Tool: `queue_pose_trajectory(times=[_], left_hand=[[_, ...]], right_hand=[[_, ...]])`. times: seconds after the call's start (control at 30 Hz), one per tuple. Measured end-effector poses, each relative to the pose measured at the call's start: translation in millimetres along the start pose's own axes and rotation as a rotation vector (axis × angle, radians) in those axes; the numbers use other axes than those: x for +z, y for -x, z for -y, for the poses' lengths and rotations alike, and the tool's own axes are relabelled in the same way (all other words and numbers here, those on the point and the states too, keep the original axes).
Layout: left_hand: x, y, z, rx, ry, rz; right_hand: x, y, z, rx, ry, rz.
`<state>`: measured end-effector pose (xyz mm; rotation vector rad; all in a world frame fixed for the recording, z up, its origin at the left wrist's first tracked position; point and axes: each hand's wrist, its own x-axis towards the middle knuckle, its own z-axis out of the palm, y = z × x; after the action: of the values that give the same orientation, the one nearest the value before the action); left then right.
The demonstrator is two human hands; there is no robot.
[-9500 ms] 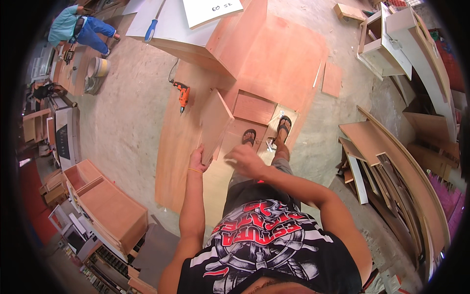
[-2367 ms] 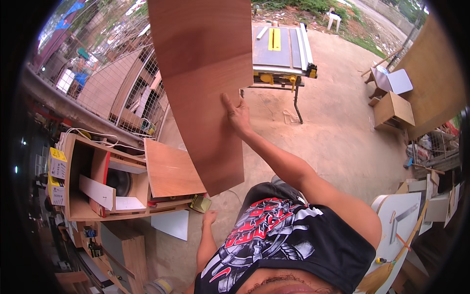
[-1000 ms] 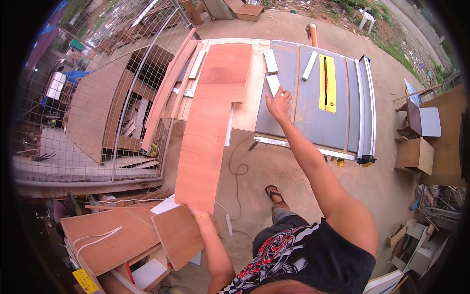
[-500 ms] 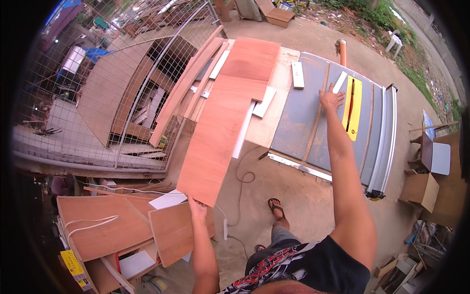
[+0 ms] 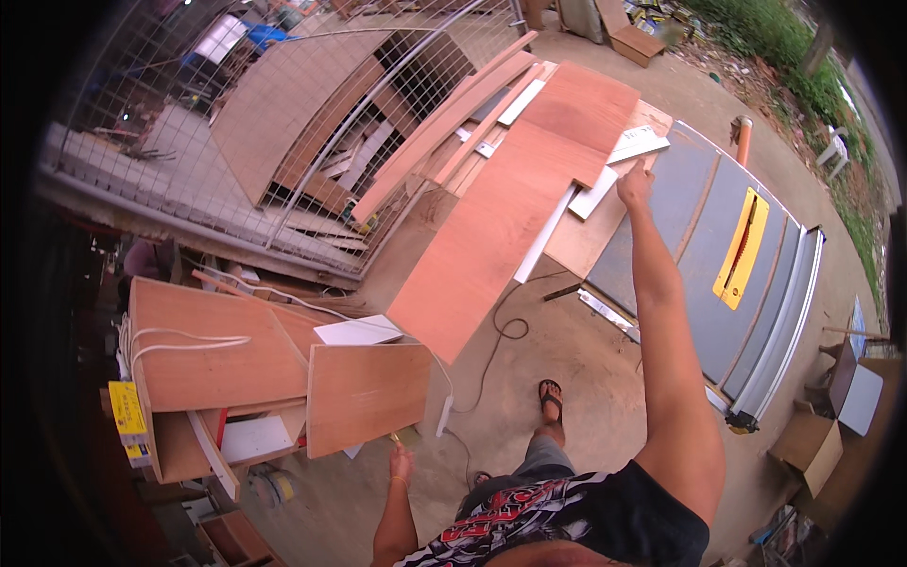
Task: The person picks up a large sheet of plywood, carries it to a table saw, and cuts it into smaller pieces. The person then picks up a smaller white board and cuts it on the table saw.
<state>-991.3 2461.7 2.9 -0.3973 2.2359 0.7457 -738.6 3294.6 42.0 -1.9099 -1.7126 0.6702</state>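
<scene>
My right hand (image 5: pixel 636 181) reaches to the white strips (image 5: pixel 637 143) on the pale board beside the table saw (image 5: pixel 677 213), its fingers closed at the edge of one strip. A long reddish plywood panel (image 5: pixel 496 213) lies to the left of them, across the boards. My left hand (image 5: pixel 402 462) is low, just below a square plywood panel (image 5: pixel 367 398), its fingers curled on a small thing I cannot make out. The saw's yellow blade plate (image 5: pixel 741 248) is to the right of my right arm.
A wire fence (image 5: pixel 293 142) with boards behind it stands at upper left. A cluttered cabinet (image 5: pixel 170 444) with plywood and cables is at lower left. Cords (image 5: pixel 511 330) lie on the floor near my feet. Small cabinets (image 5: pixel 805 444) stand at right, and an orange pipe (image 5: pixel 744 142) behind the saw.
My right hand has moved left with a white strip from the saw top onto the pale board. My left hand has let go of the long panel and dropped lower.
</scene>
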Motion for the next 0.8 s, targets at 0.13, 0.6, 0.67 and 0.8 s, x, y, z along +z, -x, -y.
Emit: queue_pose_trajectory(times=[0.13, 0.6, 0.67, 0.8], left_hand=[[-27.0, 24.4, 78.7, -0.026, 0.058, -0.055], [-14.7, 110.8, 420.2, -0.354, 0.624, -0.219], [-12.4, 144.6, 486.1, -0.455, 0.781, -0.260], [-25.0, 175.6, 579.5, -0.646, 1.092, -0.385]], right_hand=[[29.7, 66.2, 10.0, -0.196, -0.097, -0.175], [170.0, 705.7, -54.2, -0.328, -0.003, 1.551], [174.3, 751.6, -41.0, -0.451, 0.126, 1.630], [219.4, 805.5, -6.7, -0.638, 0.485, 1.518]])
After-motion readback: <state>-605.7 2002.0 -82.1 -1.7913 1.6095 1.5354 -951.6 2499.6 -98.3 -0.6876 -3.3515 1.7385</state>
